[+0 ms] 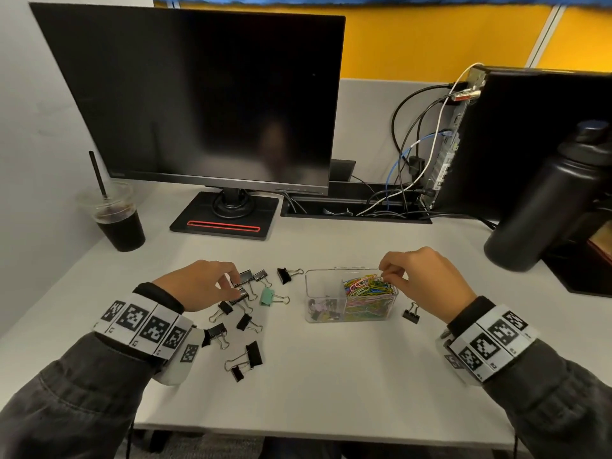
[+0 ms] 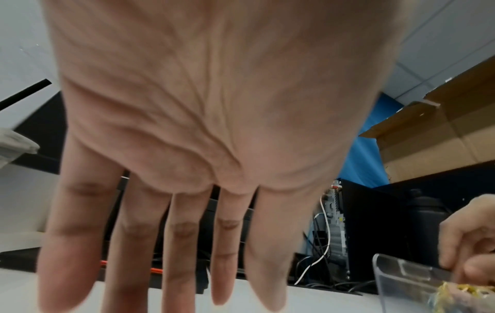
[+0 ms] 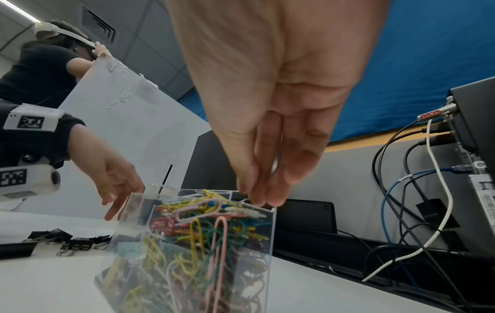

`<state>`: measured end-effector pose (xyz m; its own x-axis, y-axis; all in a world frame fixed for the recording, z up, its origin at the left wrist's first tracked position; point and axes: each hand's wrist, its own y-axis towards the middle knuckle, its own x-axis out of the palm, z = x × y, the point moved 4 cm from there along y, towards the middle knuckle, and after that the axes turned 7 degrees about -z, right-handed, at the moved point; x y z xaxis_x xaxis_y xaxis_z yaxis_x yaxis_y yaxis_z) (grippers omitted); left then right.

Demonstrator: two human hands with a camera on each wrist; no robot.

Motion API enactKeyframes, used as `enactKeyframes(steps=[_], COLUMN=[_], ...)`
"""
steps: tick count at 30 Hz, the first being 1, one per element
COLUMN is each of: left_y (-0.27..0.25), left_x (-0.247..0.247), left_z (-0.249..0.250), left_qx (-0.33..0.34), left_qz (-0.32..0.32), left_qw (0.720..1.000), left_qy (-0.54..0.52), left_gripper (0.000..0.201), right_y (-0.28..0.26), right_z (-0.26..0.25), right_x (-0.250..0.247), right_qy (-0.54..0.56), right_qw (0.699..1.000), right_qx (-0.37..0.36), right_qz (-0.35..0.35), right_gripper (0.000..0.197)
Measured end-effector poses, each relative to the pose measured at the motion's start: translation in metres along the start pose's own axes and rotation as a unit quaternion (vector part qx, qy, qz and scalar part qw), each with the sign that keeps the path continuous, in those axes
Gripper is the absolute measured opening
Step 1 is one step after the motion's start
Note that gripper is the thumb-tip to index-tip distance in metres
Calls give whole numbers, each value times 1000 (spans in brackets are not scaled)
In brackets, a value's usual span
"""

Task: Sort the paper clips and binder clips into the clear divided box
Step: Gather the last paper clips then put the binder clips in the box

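Only the right wrist view shows the right hand (image 3: 270, 118) fingertips bunched together over heaped paper clips (image 3: 203, 213) in the clear box (image 1: 351, 298); whether they pinch one, I cannot tell. Left hand (image 1: 202, 283) grip apart, fingers spread over black binder clips (image 1: 243, 294) on the white counter (image 1: 331, 376) before a dark monitor (image 1: 198, 101).

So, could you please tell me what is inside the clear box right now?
The clear box has two sections. The right one is heaped with coloured paper clips; the left one holds a few binder clips at the bottom. Whatever lies beneath the paper clip heap is hidden.
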<state>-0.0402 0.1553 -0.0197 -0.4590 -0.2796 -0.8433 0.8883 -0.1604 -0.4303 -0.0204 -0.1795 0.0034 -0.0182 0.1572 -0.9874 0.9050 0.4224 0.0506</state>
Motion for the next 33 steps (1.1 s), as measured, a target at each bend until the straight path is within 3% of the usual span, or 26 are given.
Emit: enactKeyframes(steps=[6, 10, 12, 16, 22, 25, 27, 29, 31, 33], left_y=[9, 20, 26, 32, 33, 23, 10, -8, -19, -17], left_x=[-4, 1, 5, 9, 10, -4, -16, -22, -22, -15], left_z=[-20, -22, -18, -13, -13, -2, 24, 60, 92, 111], left_qx=[-81, -114, -116, -106, -88, -30, 56, 168, 249, 281], left_qz=[2, -18, -25, -15, 10, 49, 107, 149, 157, 147], left_qw=[995, 989, 987, 989, 992, 996, 993, 970, 941, 932], left_qy=[51, 96, 109, 102, 93, 70, 14, -92, -167, -173], left_gripper=[25, 36, 42, 43, 27, 22, 22, 23, 23, 22], right_y=[-4, -1, 3, 10, 13, 13, 11, 7, 1, -7], right_z=[17, 19, 18, 16, 17, 18, 23, 34, 48, 61], right_x=[-2, 8, 16, 31, 41, 42, 41, 37, 31, 27], right_qy=[55, 138, 153, 173, 184, 184, 196, 209, 190, 149], right_qw=[998, 986, 981, 976, 974, 974, 970, 968, 973, 981], right_qx=[-9, -52, -61, -68, -60, -58, -49, -27, 1, 28], right_qz=[30, -79, -102, -116, -120, -121, -133, -137, -128, -121], right_gripper=[28, 74, 83, 78, 70, 80, 95, 103, 98, 81])
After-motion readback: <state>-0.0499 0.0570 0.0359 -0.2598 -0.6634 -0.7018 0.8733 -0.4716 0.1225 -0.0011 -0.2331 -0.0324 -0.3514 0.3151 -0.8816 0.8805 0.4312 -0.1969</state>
